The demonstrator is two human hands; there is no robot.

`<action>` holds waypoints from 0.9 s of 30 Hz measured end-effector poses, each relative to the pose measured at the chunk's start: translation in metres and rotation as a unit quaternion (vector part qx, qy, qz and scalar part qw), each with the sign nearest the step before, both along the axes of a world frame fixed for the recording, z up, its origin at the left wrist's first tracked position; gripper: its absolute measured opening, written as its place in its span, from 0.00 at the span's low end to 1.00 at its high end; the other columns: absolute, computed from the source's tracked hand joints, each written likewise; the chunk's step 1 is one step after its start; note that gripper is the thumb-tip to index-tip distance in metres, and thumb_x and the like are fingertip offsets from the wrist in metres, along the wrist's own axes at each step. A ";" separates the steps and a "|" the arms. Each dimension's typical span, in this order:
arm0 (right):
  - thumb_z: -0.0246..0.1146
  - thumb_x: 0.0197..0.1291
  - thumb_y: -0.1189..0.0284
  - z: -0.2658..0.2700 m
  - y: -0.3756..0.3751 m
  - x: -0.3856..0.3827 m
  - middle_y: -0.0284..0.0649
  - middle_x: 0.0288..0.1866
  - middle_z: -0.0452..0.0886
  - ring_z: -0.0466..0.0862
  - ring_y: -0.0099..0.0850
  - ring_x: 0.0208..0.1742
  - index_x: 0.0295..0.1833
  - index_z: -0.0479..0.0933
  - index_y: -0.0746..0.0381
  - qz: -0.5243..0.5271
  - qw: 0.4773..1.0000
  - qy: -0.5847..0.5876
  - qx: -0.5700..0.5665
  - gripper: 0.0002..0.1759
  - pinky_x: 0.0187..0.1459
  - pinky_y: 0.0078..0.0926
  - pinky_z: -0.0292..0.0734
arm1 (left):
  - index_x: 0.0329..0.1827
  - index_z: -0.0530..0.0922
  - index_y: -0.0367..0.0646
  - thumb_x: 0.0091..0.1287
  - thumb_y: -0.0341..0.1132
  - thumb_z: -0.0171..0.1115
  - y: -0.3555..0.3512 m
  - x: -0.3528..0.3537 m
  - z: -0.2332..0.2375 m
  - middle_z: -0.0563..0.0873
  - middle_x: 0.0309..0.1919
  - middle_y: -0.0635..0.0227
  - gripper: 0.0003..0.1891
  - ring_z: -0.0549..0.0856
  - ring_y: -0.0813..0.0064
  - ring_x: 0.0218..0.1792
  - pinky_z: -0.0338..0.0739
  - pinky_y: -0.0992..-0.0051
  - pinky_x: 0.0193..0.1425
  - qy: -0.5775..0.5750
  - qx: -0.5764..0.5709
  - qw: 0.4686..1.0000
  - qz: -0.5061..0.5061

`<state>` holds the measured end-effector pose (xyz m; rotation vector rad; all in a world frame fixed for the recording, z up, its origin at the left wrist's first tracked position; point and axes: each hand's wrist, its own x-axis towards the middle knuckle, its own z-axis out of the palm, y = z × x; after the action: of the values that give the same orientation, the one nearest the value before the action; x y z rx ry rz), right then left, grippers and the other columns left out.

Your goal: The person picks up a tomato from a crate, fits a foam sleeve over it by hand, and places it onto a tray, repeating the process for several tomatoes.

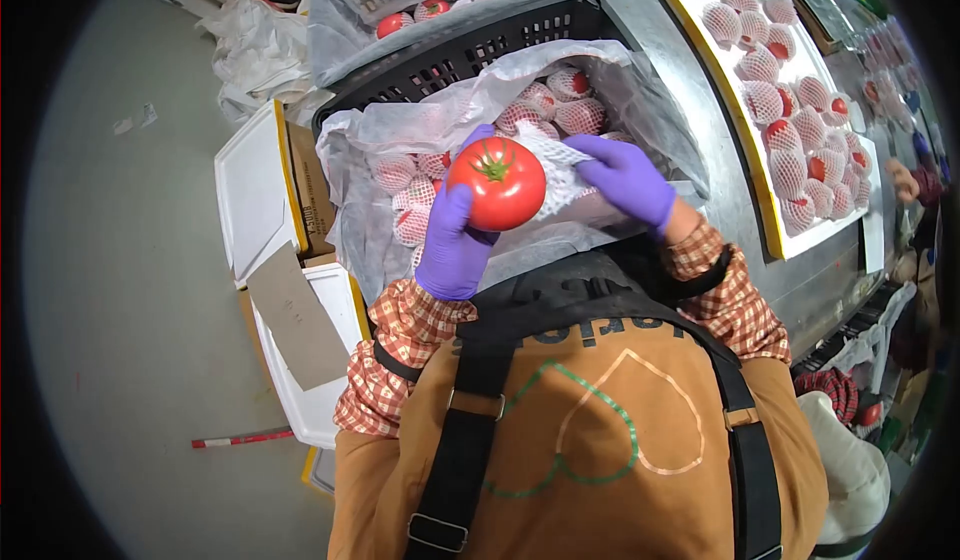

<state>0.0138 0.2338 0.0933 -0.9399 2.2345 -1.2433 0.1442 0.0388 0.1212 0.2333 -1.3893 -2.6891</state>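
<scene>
In my left hand [452, 245], gloved in purple, is a large red tomato [500, 188] with its green calyx facing up. My right hand [625, 182], also in a purple glove, pinches a white foam net sleeve [552, 172] just to the right of the tomato. The sleeve is off the tomato and partly behind it. Both hands are over a black crate [465, 68] lined with a translucent sheet [395, 125]. Inside lie several net-wrapped tomatoes [580, 116].
A white tray with yellow edges [772, 218] holds several net-wrapped tomatoes on the metal table [640, 20]. Behind my crate stands another lined crate [350, 25] with tomatoes. White and yellow boxes [262, 195] stand at left. Another person's hand [903, 182] shows at far right.
</scene>
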 end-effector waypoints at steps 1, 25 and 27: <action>0.56 0.62 0.74 -0.002 0.008 -0.005 0.48 0.59 0.78 0.83 0.37 0.51 0.67 0.68 0.65 0.012 0.971 -0.213 -0.105 0.26 0.51 0.32 0.78 | 0.75 0.55 0.42 0.63 0.56 0.61 0.000 0.001 0.001 0.68 0.68 0.58 0.43 0.71 0.63 0.67 0.66 0.60 0.70 -0.024 0.089 0.996 0.003; 0.52 0.56 0.84 -0.005 0.031 0.006 0.50 0.65 0.73 0.74 0.38 0.67 0.69 0.64 0.69 -0.117 0.960 0.067 -0.246 0.31 0.66 0.29 0.68 | 0.67 0.63 0.42 0.72 0.52 0.53 0.014 -0.012 -0.015 0.69 0.66 0.53 0.29 0.70 0.51 0.67 0.68 0.40 0.66 -0.142 0.256 0.956 -0.016; 0.56 0.56 0.82 -0.008 0.027 0.015 0.51 0.66 0.72 0.73 0.39 0.68 0.69 0.64 0.69 -0.096 0.964 0.078 -0.235 0.32 0.66 0.30 0.67 | 0.68 0.62 0.41 0.74 0.49 0.51 0.016 -0.016 -0.015 0.68 0.66 0.53 0.27 0.70 0.52 0.67 0.68 0.42 0.67 -0.132 0.280 0.950 -0.040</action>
<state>0.0289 0.2604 0.0852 -1.0323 2.2313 -1.9059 0.1282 0.0552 0.1067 0.6116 -0.6445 -3.1531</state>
